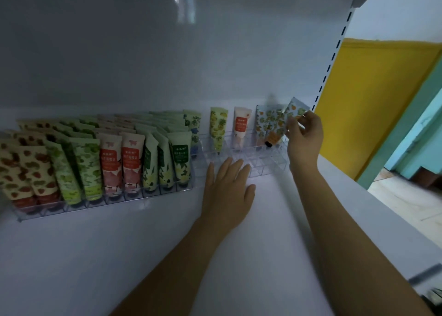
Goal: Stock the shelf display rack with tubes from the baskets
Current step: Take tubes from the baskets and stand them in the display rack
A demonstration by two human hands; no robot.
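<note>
The full rack (71,210) left of the clear rack (267,167) is stocked. The clear rack holds only a few tubes along its back row. At its back right corner the right hand (303,136) has its grip pinched on an orange-print tube (277,126), seemingly half-seated. The left hand (227,186) lies flat, grip open, at its front edge
</note>
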